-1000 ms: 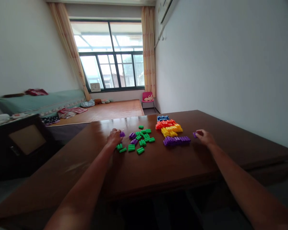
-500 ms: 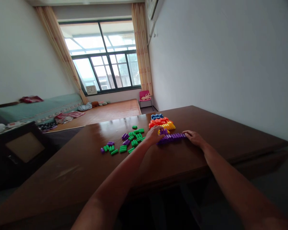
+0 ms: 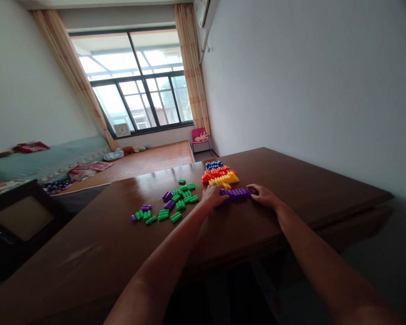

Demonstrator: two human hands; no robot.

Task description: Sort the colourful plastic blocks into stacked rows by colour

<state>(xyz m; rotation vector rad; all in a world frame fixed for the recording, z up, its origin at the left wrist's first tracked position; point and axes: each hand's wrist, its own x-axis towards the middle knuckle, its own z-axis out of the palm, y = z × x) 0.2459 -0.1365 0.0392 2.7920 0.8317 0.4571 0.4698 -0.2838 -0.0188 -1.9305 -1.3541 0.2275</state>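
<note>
A row of purple plastic blocks (image 3: 237, 194) lies on the brown table between my hands. My left hand (image 3: 213, 196) is closed at the row's left end, thumb on the near side. At the right end, my right hand (image 3: 264, 196) grips the row between thumb and fingers. Just beyond stand rows of yellow blocks (image 3: 227, 179), red blocks (image 3: 219, 173) and blue blocks (image 3: 213, 165). Loose green blocks (image 3: 180, 205) and purple blocks (image 3: 167, 196) are scattered left of my left hand. My fingers partly hide both ends of the purple row.
The brown table (image 3: 122, 253) reaches toward the wall on the right. A dark cabinet (image 3: 20, 216) stands at the left. Past the table are a low bed platform (image 3: 159, 155), a pink chair (image 3: 199, 135) and a window.
My left hand has come down to the row's left end with the purple piece it held above the row. My right hand stays at the right end. The view has shifted slightly right.
</note>
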